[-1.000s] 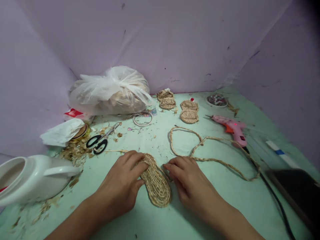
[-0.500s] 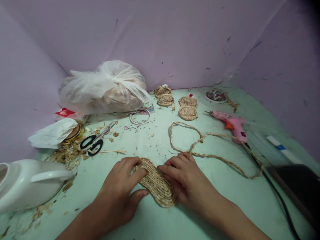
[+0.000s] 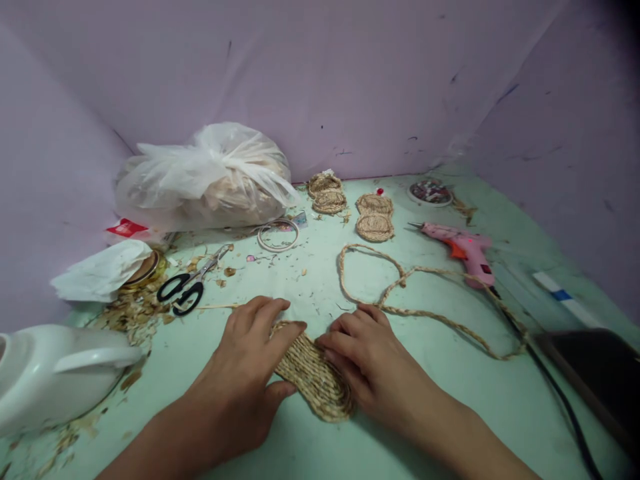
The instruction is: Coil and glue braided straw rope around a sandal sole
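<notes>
A sole-shaped piece of coiled straw braid point(image 3: 320, 377) lies flat on the table, slanting from far left to near right. My left hand point(image 3: 245, 363) holds its far left end, the thumb at the left edge and the index finger across the tip. Along the right edge my right hand point(image 3: 367, 360) grips the sole with bent fingers; what the fingertips pinch is partly hidden. Just beyond the right hand lies a loop of braided straw cord point(image 3: 440, 320). A pink glue gun point(image 3: 465, 247) rests to the right, nozzle pointing left.
Scissors point(image 3: 190, 283) with black handles lie at left among straw scraps. A white pitcher point(image 3: 65, 373) lies on its side. At the back are a plastic bag point(image 3: 205, 180), two small straw slippers point(image 3: 375, 217) and a dish point(image 3: 430, 193). A dark flat object point(image 3: 590, 373) and cable point(image 3: 560, 400) lie right.
My left hand's fingers have shifted, with the index now lifted and stretched further over the sole's far end. The right hand stays at the right edge. The view has shifted slightly.
</notes>
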The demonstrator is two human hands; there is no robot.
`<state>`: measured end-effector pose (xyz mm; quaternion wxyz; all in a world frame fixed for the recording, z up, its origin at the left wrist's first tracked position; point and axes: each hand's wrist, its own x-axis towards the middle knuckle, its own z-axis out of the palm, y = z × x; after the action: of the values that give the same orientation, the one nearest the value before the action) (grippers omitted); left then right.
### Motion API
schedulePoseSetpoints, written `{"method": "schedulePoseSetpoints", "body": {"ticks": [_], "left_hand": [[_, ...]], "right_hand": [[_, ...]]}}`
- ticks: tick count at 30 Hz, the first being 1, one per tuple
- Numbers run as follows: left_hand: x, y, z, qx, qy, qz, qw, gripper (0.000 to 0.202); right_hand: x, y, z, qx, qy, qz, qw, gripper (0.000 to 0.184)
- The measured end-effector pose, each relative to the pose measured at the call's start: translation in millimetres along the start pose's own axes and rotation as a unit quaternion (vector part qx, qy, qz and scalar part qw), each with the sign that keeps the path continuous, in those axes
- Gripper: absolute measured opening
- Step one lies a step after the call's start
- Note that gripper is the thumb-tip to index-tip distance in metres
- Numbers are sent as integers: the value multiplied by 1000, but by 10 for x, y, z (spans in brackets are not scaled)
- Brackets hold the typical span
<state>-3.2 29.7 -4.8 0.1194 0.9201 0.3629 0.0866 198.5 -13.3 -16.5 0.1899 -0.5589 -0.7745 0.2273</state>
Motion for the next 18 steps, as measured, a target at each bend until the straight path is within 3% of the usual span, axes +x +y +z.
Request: {"method": "schedulePoseSetpoints", "body": {"ticks": [6,13,18], "left_hand": [[178,-48,-113,-34,-118,40,992,39],[306,35,-209,-13,-153,49,987,31],[312,85,-232,-25,-176,48,983,24]], "right_hand": [[-36,-49,-52,4,-48,17,999,20],[-146,-128,8,23,10,30,999,50],[-206,-159,76,8,33,37,999,39]]}}
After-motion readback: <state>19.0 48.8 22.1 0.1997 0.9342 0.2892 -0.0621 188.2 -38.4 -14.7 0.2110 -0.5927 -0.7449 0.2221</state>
